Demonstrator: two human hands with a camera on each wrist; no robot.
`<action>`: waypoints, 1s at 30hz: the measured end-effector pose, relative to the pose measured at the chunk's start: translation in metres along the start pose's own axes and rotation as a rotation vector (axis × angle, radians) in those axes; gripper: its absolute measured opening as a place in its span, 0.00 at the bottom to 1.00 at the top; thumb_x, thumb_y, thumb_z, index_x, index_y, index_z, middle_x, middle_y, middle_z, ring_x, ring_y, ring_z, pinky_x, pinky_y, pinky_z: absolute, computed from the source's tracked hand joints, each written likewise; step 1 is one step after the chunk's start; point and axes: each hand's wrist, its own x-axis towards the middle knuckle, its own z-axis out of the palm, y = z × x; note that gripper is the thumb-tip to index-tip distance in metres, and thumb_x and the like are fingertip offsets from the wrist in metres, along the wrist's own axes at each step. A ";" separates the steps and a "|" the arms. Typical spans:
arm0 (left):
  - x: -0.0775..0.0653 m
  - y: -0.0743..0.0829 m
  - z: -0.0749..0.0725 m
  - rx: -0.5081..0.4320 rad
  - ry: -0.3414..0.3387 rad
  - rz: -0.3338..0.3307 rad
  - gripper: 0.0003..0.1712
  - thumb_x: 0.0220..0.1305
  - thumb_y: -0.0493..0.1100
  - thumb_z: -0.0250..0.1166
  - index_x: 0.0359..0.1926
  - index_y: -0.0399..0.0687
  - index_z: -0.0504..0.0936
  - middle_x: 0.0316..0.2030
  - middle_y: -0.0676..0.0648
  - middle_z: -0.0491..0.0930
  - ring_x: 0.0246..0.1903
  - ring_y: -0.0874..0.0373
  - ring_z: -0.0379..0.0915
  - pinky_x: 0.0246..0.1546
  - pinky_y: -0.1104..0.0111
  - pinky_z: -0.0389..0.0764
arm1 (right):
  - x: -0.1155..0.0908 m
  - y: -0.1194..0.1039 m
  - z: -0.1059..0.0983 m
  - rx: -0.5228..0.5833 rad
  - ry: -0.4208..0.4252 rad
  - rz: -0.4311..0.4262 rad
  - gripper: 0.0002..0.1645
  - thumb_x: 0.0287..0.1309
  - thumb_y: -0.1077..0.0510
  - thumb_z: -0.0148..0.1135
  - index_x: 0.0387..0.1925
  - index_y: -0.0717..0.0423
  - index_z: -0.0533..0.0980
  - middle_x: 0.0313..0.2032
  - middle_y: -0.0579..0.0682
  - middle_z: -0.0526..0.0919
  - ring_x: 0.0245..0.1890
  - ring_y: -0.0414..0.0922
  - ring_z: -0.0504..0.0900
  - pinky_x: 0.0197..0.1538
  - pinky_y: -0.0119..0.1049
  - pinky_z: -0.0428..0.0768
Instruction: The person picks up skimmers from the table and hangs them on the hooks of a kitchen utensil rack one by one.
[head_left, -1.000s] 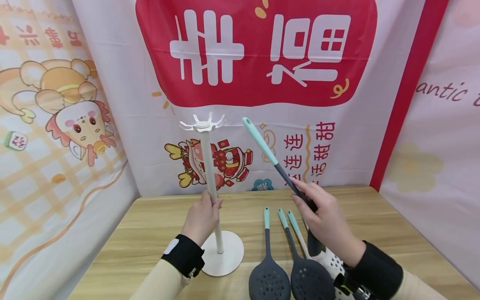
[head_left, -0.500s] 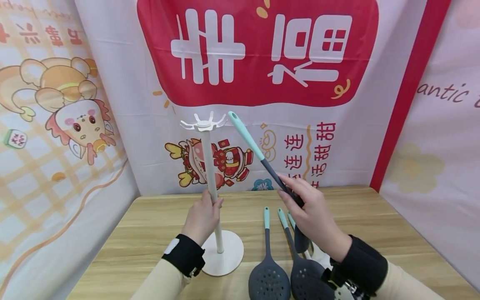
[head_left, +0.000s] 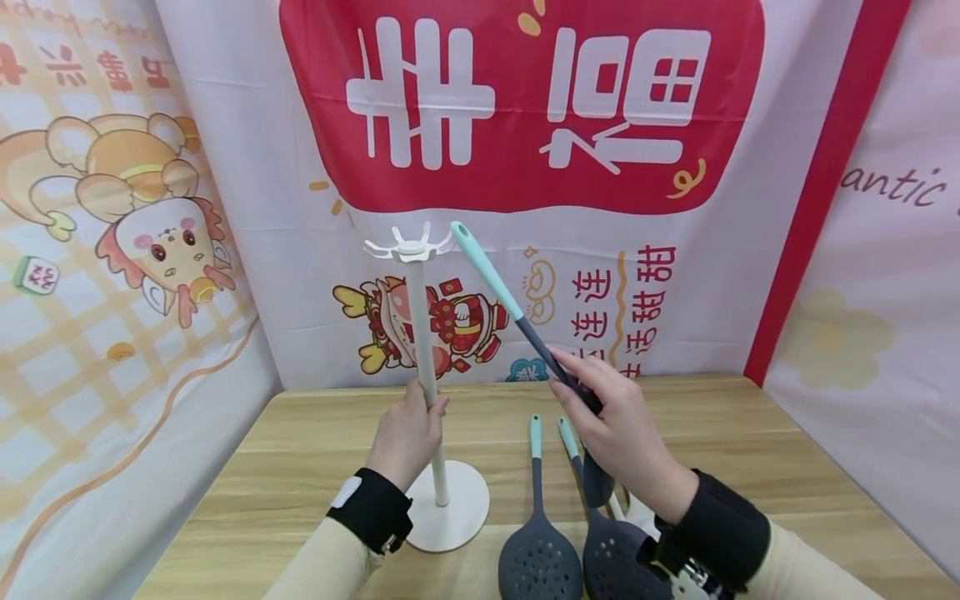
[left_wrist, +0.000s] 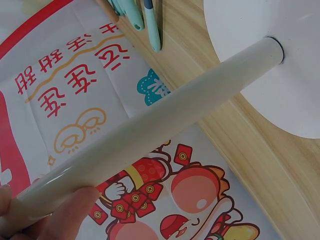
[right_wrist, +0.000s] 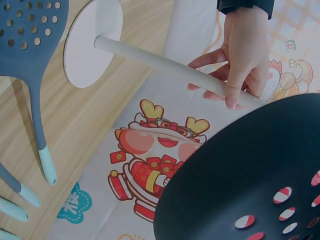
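My left hand (head_left: 405,433) grips the pole of a white utensil rack (head_left: 420,325), its thumb and fingers wrapped about the middle. The rack stands upright on a round base (head_left: 457,517), with several hooks at its top. A dark grey skimmer (head_left: 487,271) with a mint handle end is held by my right hand (head_left: 618,421), which pinches its shaft. The handle slants up and left, its holed tip close to the rack's right-hand hook; I cannot tell whether they touch. In the right wrist view the skimmer's perforated head (right_wrist: 225,170) fills the lower right.
On the wooden table (head_left: 300,467) lie two more dark skimmers (head_left: 538,558), side by side, right of the rack. A white utensil (head_left: 641,512) is mostly hidden under my right arm. A printed cloth (head_left: 705,317) hangs behind the table's back edge.
My right hand has moved left with the skimmer, bringing the handle tip from well right of the rack to beside its hooks. The left hand keeps its grip on the pole.
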 end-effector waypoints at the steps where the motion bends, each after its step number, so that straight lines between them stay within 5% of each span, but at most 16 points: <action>1: 0.000 0.000 0.000 0.000 0.000 0.001 0.18 0.74 0.47 0.56 0.48 0.33 0.70 0.24 0.43 0.76 0.21 0.54 0.76 0.24 0.61 0.83 | 0.000 0.000 0.000 0.002 -0.001 0.001 0.24 0.62 0.68 0.63 0.60 0.58 0.76 0.30 0.45 0.75 0.27 0.36 0.66 0.27 0.30 0.66; 30: 0.000 -0.001 0.001 0.010 0.012 0.016 0.18 0.74 0.47 0.57 0.47 0.33 0.70 0.22 0.44 0.74 0.21 0.54 0.75 0.26 0.59 0.85 | -0.004 0.002 0.005 -0.004 -0.016 0.001 0.25 0.61 0.68 0.64 0.60 0.57 0.77 0.32 0.46 0.78 0.26 0.36 0.67 0.26 0.28 0.68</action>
